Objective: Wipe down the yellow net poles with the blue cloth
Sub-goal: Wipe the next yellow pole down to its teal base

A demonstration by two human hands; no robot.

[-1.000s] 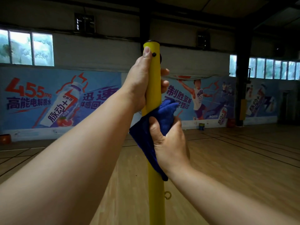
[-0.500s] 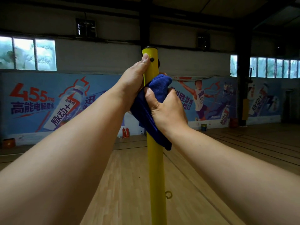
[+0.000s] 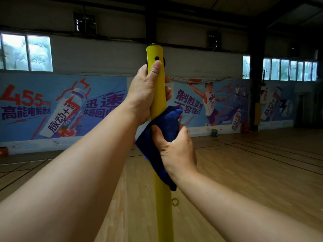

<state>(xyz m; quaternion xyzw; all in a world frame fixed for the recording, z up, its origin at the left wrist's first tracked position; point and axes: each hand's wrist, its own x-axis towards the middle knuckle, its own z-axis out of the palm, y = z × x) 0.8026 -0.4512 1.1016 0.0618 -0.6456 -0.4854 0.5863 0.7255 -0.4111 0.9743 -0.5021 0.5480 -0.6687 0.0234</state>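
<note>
A yellow net pole (image 3: 164,212) stands upright in the middle of the view, with a black cap and a black bolt near its top. My left hand (image 3: 146,92) grips the pole just under the top, thumb pointing up along it. Directly below, my right hand (image 3: 176,149) holds a dark blue cloth (image 3: 166,126) wrapped around the pole, fingers curled behind it. A loose corner of the cloth hangs down past my right wrist. A small metal ring (image 3: 175,201) sticks out of the pole lower down.
Wooden gym floor (image 3: 244,172) with dark court lines spreads on both sides. A blue advertising banner (image 3: 61,109) covers the far wall under windows. A dark pillar (image 3: 256,84) stands at the right, with small buckets (image 3: 214,132) at the wall's foot.
My right hand has slid the cloth down the pole from just under the top to below my left hand. My left hand stays gripping near the top.
</note>
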